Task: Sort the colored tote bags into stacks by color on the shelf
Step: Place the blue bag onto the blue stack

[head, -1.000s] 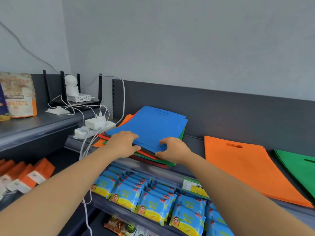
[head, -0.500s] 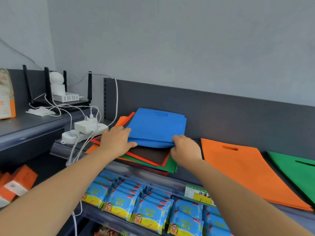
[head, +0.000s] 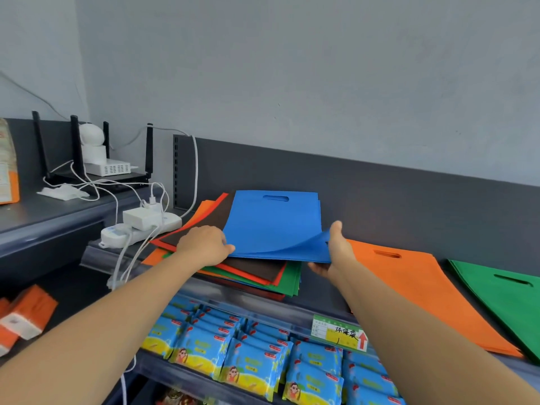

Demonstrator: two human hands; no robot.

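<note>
Several blue tote bags point(head: 271, 223) lie on top of a mixed pile point(head: 263, 273) of brown, red, green and orange bags on the shelf. My left hand point(head: 204, 244) grips the blue bags at their near left corner. At the near right corner my right hand point(head: 333, 252) holds them from below, thumb up, and that corner curls upward. An orange bag point(head: 418, 287) lies flat to the right, with a green bag point(head: 502, 296) beyond it.
A white power strip point(head: 140, 226) with plugs and cables sits left of the pile. A router and a small white camera point(head: 90, 159) stand on the left shelf. Blue snack packets point(head: 248, 358) fill the shelf below. A price tag point(head: 339, 331) hangs on the shelf edge.
Both hands have lifted the blue bags' near edge off the pile and shifted them right; the brown bag beneath now shows. The view has panned slightly left.
</note>
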